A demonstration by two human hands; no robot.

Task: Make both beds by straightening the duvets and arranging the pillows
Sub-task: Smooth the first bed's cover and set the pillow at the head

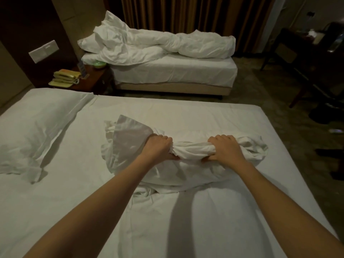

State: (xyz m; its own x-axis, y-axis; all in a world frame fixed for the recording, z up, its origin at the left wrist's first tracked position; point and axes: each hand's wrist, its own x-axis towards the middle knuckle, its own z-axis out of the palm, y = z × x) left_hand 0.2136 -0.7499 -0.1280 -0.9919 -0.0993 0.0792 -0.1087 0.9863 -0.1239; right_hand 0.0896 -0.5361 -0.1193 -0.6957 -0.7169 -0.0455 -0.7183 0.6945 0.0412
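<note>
A crumpled white pillow (189,165) lies in the middle of the near bed (214,220). My left hand (160,147) grips a bunched fold of its case, and my right hand (224,148) grips the same fold a little to the right. A second white pillow (35,131) lies flat at the near bed's left end. On the far bed (173,71) a rumpled white duvet (186,44) lies heaped along the back, over a pillow (89,43) at its left end.
A dark nightstand (91,79) stands between the beds, with a yellow telephone (65,78) and a green bowl (99,64) on it. Brown curtains (186,13) hang behind the far bed. A dark wooden desk (307,53) stands on the patterned carpet at right.
</note>
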